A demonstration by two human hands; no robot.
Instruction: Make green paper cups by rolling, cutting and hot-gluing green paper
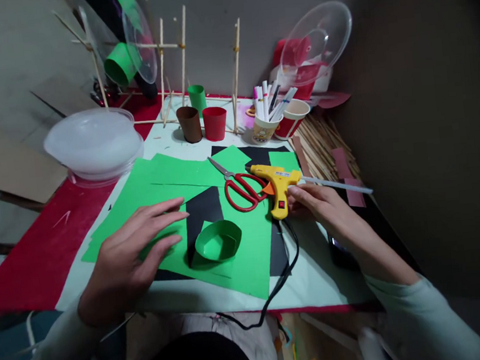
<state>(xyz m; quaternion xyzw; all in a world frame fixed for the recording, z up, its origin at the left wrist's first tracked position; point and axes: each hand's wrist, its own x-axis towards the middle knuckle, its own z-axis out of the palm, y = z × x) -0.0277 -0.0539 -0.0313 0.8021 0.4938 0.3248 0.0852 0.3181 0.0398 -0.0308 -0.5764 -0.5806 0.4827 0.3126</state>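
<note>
My left hand [132,252] hovers over green paper sheets [247,258] with fingers apart, holding nothing. Just right of it stands a low green paper ring [219,243], open at the top, partly over a black paper piece [208,205]. My right hand [316,198] has its thumb and fingers closed at the rear edge of a yellow hot glue gun [280,184]; some fingers are hidden. A translucent glue stick [337,183] pokes out of the gun's back. Red-handled scissors [241,188] lie beside the gun's orange trigger, blades pointing up left.
Brown [189,125], red [215,124] and green [197,99] paper cups stand at the back near a stick frame [184,55]. A marker cup [266,129] stands by bundled sticks [325,143]. Clear plastic lids [92,140] sit left. A black cord [281,280] hangs over the front edge.
</note>
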